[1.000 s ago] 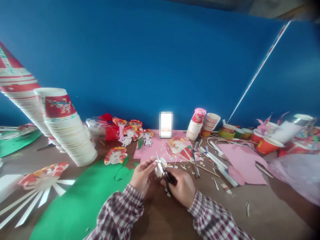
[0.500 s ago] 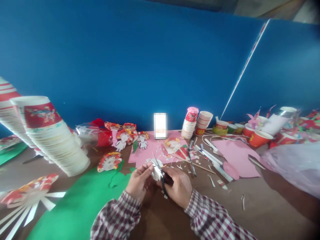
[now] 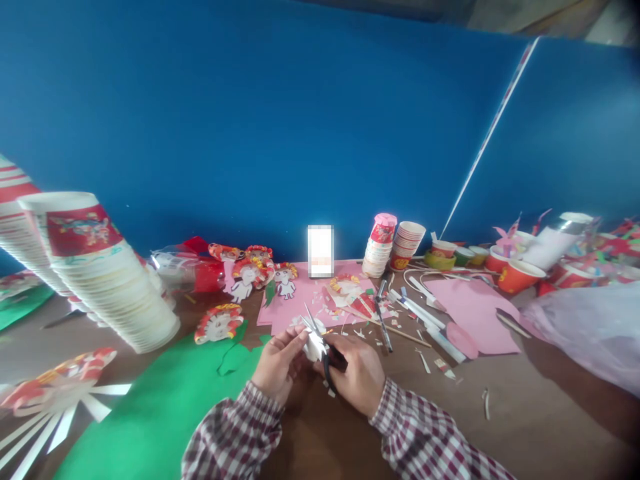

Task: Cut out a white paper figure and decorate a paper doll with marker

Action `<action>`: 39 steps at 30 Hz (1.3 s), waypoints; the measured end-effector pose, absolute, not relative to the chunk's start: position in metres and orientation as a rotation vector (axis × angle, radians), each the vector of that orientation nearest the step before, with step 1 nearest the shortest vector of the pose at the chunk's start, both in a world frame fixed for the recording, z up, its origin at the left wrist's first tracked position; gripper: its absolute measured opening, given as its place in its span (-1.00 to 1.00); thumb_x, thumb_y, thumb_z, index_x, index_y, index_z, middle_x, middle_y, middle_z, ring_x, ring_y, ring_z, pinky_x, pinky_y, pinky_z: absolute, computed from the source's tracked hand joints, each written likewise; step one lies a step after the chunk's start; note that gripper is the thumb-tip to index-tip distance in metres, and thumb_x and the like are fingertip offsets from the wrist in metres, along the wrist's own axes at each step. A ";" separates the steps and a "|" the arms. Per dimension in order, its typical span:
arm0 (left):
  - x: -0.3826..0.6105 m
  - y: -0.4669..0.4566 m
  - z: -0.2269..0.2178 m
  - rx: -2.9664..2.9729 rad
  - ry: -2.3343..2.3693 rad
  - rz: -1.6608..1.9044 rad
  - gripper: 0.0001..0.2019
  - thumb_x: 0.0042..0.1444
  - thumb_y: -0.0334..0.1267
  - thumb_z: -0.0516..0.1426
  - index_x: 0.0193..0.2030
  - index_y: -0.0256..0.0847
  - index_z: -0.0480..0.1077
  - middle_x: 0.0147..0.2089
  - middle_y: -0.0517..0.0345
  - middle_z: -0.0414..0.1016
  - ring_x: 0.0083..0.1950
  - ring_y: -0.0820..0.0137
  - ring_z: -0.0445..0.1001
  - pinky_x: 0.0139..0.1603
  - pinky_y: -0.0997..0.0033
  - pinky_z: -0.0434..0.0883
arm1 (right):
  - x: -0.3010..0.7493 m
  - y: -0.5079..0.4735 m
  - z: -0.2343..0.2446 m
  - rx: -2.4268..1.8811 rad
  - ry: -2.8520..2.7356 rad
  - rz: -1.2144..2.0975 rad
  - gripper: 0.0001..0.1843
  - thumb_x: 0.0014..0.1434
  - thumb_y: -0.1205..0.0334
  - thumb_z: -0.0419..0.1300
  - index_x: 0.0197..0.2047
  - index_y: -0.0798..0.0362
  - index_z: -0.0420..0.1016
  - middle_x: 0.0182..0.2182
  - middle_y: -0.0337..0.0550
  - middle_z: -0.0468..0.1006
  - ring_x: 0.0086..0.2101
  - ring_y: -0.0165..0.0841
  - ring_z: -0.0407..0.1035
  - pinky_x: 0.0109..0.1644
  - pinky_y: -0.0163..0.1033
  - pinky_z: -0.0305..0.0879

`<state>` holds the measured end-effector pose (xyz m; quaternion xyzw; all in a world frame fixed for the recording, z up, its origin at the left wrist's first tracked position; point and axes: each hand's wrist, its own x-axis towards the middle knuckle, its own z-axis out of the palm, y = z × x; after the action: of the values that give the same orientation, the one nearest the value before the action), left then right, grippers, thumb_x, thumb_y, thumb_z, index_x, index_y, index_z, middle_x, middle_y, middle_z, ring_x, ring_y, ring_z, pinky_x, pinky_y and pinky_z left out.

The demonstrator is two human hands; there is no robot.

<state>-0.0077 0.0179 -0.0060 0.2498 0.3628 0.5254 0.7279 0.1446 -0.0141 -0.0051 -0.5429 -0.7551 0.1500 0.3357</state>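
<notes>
My left hand pinches a small white paper piece just above the brown table. My right hand is closed round the black handles of a pair of scissors, whose blades point up and away into the paper piece. Both hands meet over the table's near middle, in plaid sleeves. Tiny paper scraps lie scattered just beyond them.
A leaning stack of paper cups stands at left, a green sheet lies near left, pink sheets and pens at centre right. Cut cup figures, more cups and red bowls line the blue wall.
The view shifted a little to the right and down between the first and second frames. The hands keep the same grip on paper and scissors; since half a second ago nothing visibly moves.
</notes>
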 end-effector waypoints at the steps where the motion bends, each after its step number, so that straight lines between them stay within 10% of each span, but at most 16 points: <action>1: -0.008 0.018 -0.007 0.549 0.801 1.159 -0.70 -0.31 -0.30 0.37 -0.41 -0.30 0.41 -0.49 0.20 0.47 -0.50 0.51 0.45 -0.51 0.58 0.40 | 0.145 -0.014 -0.005 -1.414 -1.971 0.393 -0.64 0.05 0.15 0.22 -0.05 -0.03 0.39 -0.25 -0.16 0.54 -0.21 -0.24 0.37 -0.13 -0.23 0.23; 39: -0.009 0.018 -0.002 0.513 0.772 1.164 -0.68 -0.35 -0.31 0.39 -0.40 -0.31 0.45 -0.50 0.22 0.48 -0.51 0.53 0.43 -0.52 0.58 0.42 | 0.143 -0.016 -0.002 -1.392 -1.973 0.366 -0.73 0.09 0.15 0.20 -0.11 -0.01 0.43 -0.32 -0.16 0.54 -0.30 -0.29 0.38 -0.21 -0.28 0.21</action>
<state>-0.0093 0.0180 -0.0022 0.2334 0.3514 0.5296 0.7359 0.1435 -0.0158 -0.0024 -0.5356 -0.7590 0.1407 0.3424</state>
